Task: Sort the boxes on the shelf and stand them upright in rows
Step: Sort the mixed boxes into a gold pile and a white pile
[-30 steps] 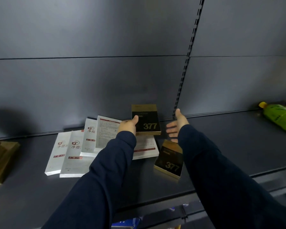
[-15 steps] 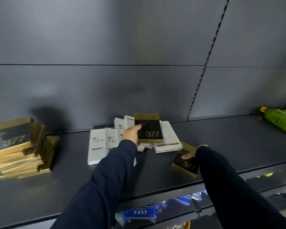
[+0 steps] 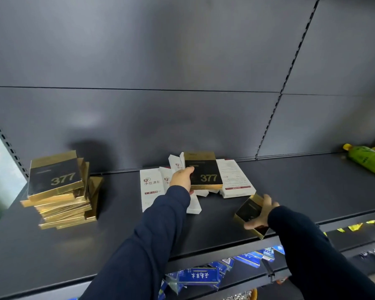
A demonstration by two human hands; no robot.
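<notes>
Just right of the frame's middle, the left hand point(image 3: 181, 178) grips a black-and-gold box point(image 3: 204, 172) marked 377 by its left edge, thumb lying on the black face and the other fingers hidden beneath. That box lies tilted atop a scatter of flat white boxes point(image 3: 236, 180) at the back of the dark shelf point(image 3: 121, 230). Lower right, near the shelf's front lip, the right hand point(image 3: 260, 215) spreads its fingers over a second black-and-gold box point(image 3: 246, 212), thumb at the near edge and fingertips at the far edge; the box sits tipped, one corner up. At the left of the frame stands an untidy stack of gold boxes point(image 3: 63, 191), lying flat, the top one showing 377. A green pouch point(image 3: 368, 160) lies at the far right edge. Blue packets point(image 3: 200, 276) show on the shelf below.
</notes>
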